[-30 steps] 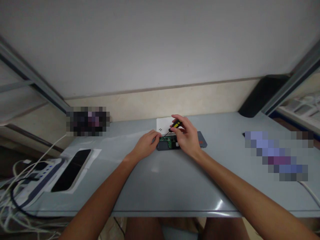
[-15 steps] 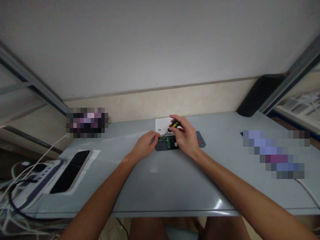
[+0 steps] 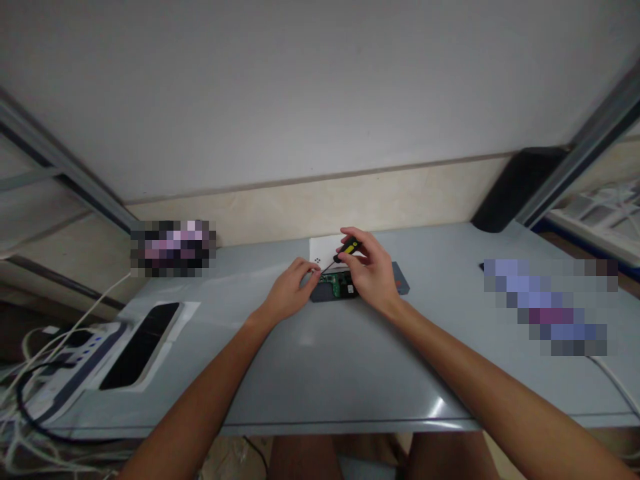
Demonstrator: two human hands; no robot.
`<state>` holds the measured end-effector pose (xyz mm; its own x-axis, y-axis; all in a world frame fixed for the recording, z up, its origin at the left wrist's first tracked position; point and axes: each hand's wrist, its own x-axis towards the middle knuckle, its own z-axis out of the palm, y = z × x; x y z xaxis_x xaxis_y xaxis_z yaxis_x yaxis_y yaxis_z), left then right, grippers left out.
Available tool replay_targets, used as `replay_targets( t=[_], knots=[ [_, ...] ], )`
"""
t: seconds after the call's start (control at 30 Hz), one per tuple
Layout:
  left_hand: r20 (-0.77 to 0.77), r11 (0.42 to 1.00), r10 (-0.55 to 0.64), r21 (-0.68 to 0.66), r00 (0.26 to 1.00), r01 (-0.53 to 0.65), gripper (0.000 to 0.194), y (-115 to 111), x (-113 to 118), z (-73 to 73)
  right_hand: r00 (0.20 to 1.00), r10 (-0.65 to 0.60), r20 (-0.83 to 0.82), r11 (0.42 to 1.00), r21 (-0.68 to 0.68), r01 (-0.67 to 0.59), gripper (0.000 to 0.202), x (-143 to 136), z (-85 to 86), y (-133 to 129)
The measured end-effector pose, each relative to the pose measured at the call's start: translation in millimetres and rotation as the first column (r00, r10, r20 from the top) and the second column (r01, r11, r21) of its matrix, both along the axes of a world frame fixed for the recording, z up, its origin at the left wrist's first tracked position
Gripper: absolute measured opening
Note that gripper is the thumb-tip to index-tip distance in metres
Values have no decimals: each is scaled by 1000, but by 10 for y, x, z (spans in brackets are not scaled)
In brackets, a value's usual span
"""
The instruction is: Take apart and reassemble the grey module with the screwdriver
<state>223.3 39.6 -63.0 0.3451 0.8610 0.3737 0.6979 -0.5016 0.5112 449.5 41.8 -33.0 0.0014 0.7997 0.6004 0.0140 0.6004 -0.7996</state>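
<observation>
A pale grey table [image 3: 325,360] stands against a beige wall under a low white shelf. The right hand [image 3: 370,273] pinches a yellow-and-black screwdriver [image 3: 349,249], tip angled down toward the left hand [image 3: 290,290], whose fingertips close at an opened grey device [image 3: 333,288] (green board showing) mid-table. A white paper [image 3: 320,250] lies behind; a black phone [image 3: 140,343] lies far left

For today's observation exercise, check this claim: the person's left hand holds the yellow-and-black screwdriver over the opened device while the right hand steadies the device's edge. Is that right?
Not quite: the hands are swapped. In the head view the right hand holds the screwdriver over the opened device, and the left hand steadies its edge.
</observation>
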Motion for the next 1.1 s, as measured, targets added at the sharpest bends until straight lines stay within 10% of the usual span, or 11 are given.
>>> replay_targets(
  t=[0.63,0.93,1.1],
  knots=[
    [82,991,20,131,996,-30,15,31,48,34,988,-112,-109,993,23,115,40,302,144,210],
    [-411,993,-26,94,911,71,25,378,467,487,935,-316,-162,943,52,328,32,644,128,454],
    [-632,984,-75,81,771,162,26,736,679,498,919,-342,-196,935,22,353,50,692,108,476]
  ],
)
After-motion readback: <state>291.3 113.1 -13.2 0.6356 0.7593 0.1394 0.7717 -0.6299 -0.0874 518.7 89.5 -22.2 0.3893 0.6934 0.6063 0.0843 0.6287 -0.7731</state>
